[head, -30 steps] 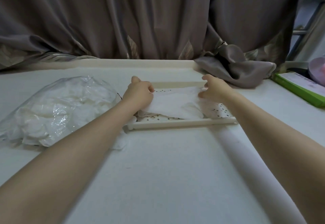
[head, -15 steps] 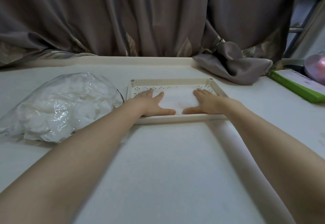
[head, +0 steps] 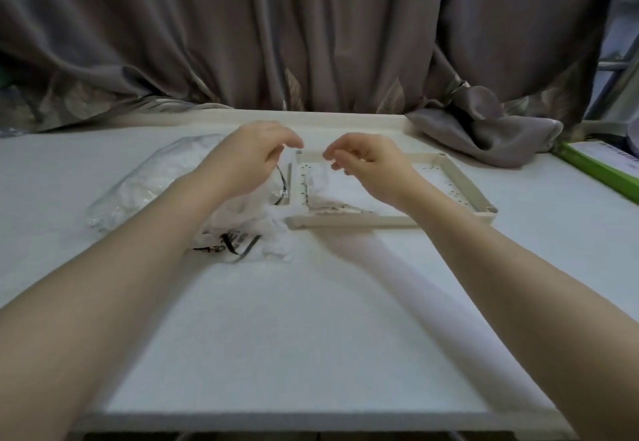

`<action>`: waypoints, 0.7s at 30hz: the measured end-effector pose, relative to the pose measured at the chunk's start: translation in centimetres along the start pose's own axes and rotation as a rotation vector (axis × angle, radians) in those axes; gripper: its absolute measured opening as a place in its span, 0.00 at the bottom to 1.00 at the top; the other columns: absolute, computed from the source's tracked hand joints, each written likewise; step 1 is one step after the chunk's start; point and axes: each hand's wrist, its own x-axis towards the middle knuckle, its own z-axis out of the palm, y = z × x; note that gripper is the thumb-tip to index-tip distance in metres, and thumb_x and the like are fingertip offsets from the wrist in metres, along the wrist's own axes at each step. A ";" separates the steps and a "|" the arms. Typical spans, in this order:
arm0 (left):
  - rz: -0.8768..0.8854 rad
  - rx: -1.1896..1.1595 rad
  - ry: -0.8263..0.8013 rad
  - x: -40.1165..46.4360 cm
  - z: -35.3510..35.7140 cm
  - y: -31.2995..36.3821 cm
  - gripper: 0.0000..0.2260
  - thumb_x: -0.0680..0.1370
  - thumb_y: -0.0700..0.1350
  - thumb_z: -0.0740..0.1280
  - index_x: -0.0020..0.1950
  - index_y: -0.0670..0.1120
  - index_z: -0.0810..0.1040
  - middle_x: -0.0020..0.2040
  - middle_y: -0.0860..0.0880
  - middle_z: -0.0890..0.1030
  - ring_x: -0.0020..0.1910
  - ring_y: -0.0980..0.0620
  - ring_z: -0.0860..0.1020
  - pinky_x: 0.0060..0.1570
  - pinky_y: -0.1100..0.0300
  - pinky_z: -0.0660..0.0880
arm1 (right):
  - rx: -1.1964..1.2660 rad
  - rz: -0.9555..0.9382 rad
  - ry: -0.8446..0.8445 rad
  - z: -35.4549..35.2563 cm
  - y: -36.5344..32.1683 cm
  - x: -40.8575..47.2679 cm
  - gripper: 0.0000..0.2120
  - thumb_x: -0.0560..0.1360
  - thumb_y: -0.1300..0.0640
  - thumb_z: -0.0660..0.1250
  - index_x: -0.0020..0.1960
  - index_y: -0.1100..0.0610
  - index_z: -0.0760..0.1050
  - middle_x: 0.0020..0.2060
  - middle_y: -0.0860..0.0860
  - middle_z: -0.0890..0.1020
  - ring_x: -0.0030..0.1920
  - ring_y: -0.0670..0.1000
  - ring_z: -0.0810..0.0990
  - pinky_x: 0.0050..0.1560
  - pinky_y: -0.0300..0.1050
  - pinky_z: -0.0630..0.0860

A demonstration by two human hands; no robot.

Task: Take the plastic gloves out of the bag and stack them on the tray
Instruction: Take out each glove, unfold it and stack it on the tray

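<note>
Head view | your left hand (head: 252, 160) and right hand (head: 366, 167) hover half-curled, grasping nothing | clear crinkled plastic bag (head: 155, 181) beside cream perforated tray (head: 463, 181) | step: between gloves | next: pinch one thin glove.

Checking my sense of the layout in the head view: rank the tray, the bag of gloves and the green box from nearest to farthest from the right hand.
From the right hand:
1. Tray, directly under the hand.
2. Bag of gloves, to its left, beyond the left hand.
3. Green box, far right at the table's edge.
</note>
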 end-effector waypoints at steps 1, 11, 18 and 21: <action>-0.021 -0.010 0.048 -0.9 -0.5 -0.5 0.14 0.75 0.30 0.60 0.55 0.40 0.80 0.51 0.44 0.82 0.52 0.46 0.78 0.56 0.60 0.69 | 0.005 -0.042 -0.028 1.1 -0.9 0.1 0.09 0.77 0.64 0.62 0.49 0.58 0.80 0.43 0.49 0.82 0.41 0.44 0.79 0.47 0.38 0.75; -0.195 -0.193 -0.013 -5.9 0.5 -1.3 0.12 0.75 0.49 0.68 0.56 0.45 0.79 0.55 0.51 0.79 0.55 0.54 0.74 0.63 0.62 0.63 | -0.527 0.036 -0.231 8.7 -1.8 -0.1 0.08 0.74 0.57 0.62 0.51 0.54 0.78 0.47 0.51 0.81 0.55 0.56 0.73 0.53 0.48 0.70; -0.177 0.063 -0.234 -6.8 1.8 -2.3 0.20 0.69 0.61 0.71 0.56 0.52 0.78 0.59 0.55 0.75 0.65 0.56 0.68 0.72 0.55 0.43 | -0.003 0.180 -0.098 8.3 -1.6 -0.3 0.06 0.75 0.59 0.65 0.41 0.58 0.77 0.34 0.49 0.75 0.36 0.48 0.72 0.35 0.39 0.67; -0.206 0.098 -0.218 -6.5 1.7 -2.1 0.22 0.69 0.60 0.70 0.58 0.50 0.77 0.59 0.53 0.76 0.64 0.54 0.69 0.71 0.57 0.44 | 0.398 0.272 -0.024 7.4 -1.0 -0.5 0.09 0.73 0.61 0.65 0.34 0.55 0.73 0.34 0.51 0.74 0.35 0.48 0.71 0.38 0.38 0.69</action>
